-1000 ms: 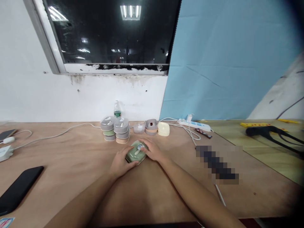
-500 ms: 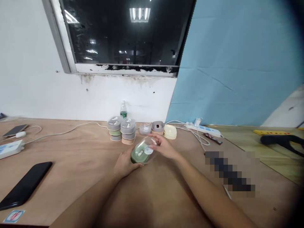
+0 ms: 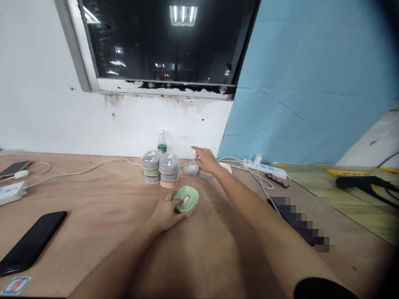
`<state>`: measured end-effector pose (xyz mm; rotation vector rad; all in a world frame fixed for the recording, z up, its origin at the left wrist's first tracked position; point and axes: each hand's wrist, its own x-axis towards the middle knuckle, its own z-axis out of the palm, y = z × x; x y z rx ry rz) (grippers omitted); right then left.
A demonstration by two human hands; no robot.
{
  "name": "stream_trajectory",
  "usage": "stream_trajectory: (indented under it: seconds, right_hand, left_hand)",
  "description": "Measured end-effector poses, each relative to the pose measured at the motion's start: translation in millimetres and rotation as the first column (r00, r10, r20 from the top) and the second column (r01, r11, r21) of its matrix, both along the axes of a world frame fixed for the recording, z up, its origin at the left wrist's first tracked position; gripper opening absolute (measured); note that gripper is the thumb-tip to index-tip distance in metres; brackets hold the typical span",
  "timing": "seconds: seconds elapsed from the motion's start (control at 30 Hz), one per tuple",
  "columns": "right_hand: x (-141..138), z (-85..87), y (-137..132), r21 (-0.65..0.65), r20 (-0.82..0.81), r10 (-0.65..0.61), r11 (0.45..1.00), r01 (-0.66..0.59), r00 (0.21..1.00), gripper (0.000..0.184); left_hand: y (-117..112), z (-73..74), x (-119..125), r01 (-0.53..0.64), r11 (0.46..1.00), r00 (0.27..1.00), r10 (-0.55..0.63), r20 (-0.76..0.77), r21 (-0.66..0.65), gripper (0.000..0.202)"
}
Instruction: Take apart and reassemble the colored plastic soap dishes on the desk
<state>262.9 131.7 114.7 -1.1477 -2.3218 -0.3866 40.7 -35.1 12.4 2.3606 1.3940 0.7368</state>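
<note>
A small green box (image 3: 190,195) with rounded corners and a pale oblong piece in its top sits on the wooden table. My left hand (image 3: 166,211) grips its left side, one finger on top near the pale piece and the thumb along the near edge. Farther back, my right hand (image 3: 206,160) is stretched out above a grey box (image 3: 205,175), its fingers extended and partly hiding it. Clear plastic covers (image 3: 190,168) lie just left of that hand. A cream-coloured box or lid (image 3: 226,167) shows partly behind my right wrist.
Two stacks of grey, green and peach boxes (image 3: 151,164) stand back left, a bottle (image 3: 162,142) behind them. A black phone (image 3: 33,241) lies left. White power strips (image 3: 264,169) and cables run along the back and left. A dark blurred-out object (image 3: 296,220) lies right.
My right hand has moved away from the green box towards the back and opened. The clear cover it held is off the green box. My left hand stays at the box.
</note>
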Motion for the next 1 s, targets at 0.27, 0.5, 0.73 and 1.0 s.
stream_trajectory:
  seconds: [0.27,0.5,0.73,1.0]
  right_hand:
    - [-14,-47.1,12,-0.1,0.218,-0.127,0.983,0.152,0.968,0.039]
    - [-9,-63.5,11,-0.11,0.213,-0.065,0.99,0.09,0.975,0.038]
    - [4,-80.7,-31,0.03,-0.152,0.059,0.998,-0.055,0.987,0.034]
    - [19,-111.6,-88,-0.271,-0.513,0.014,0.946,-0.177,0.858,0.036]
  left_hand:
    - [4,-4.3,-1,0.013,1.0,1.0,-0.013,0.008,0.011,0.053]
    - [5,-3.7,0,0.033,0.999,0.999,-0.034,0.036,0.021,0.051]
    - [4,-3.1,0,0.023,1.0,1.0,-0.023,0.009,0.017,0.063]
    - [3,-2.1,0,-0.01,1.0,0.988,0.007,0.155,0.016,0.048]
